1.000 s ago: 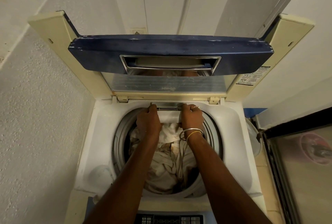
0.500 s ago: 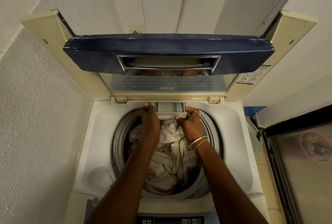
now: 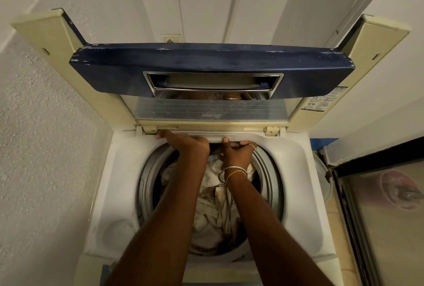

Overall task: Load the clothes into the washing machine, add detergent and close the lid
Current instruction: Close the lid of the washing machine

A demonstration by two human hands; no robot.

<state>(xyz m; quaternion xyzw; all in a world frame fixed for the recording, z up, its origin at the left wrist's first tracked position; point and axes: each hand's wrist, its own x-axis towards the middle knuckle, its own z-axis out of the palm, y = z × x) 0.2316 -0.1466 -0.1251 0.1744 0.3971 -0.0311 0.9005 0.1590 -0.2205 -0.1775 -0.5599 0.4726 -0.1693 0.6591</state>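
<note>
The top-loading washing machine [image 3: 296, 171] stands with its blue-edged lid [image 3: 206, 65] raised upright. Cream and white clothes [image 3: 211, 216] fill the drum [image 3: 146, 177]. At the back rim of the opening, the grey detergent drawer [image 3: 216, 139] sits pushed in, with only its front edge showing. My left hand [image 3: 185, 144] curls over the drawer's left end and the rim. My right hand [image 3: 237, 153], with bangles on the wrist, presses its thumb and fingers against the drawer's right end. The inside of the drawer is hidden.
A textured white wall [image 3: 46, 148] runs close along the machine's left side. A steel-fronted appliance [image 3: 385, 205] stands tight against the right. Behind the raised lid is a white wall with a socket [image 3: 172, 38].
The detergent drawer, pulled out half a second ago with both hands beside it, has slid back into the rim. Both hands moved forward with it.
</note>
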